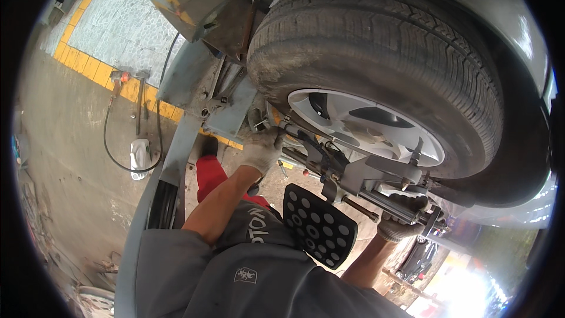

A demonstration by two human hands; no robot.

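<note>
A wheel alignment clamp, a grey metal frame with rods, lies across the front of a car wheel's silver rim. Gloved fingers of my left hand are wrapped round its left end. At the opposite end, my right hand, also gloved, grips the clamp's rail, its fingers partly hidden behind the metal. Below the clamp hangs a black target plate with pale round dots. Dark tyre tread rises above the rim. Whether every clamp claw touches the rim, I cannot tell.
A grey lift beam runs along my left side, with an open-end wrench resting on its platform. On the floor lie an air impact wrench with a hose, a hammer and a white bottle. The car's fender curves around the tyre.
</note>
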